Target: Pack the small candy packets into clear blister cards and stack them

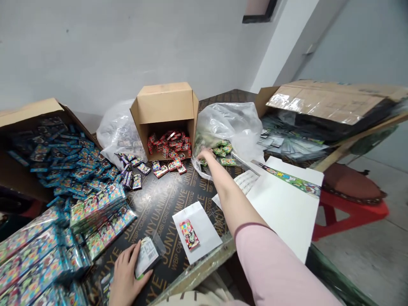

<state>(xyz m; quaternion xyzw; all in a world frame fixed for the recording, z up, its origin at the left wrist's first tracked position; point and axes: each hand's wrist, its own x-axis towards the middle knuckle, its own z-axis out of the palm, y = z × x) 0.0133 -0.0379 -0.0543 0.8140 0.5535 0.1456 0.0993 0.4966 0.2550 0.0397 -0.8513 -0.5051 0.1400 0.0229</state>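
My left hand rests at the table's near edge, thumb and fingers around a clear-wrapped packet with a white barcode label facing up. My right arm stretches forward, and my right hand is at the mouth of a clear plastic bag. Small green printed boxes lie at its fingers, which curl downward; what they hold, if anything, is hidden. Between my hands, a small red printed box lies flat on a white sheet.
A carton of red boxes opens toward me, with purple boxes beside it. Blue boxes spill from a left carton. Wrapped multipacks are stacked at near left. White card and a red stool are at right.
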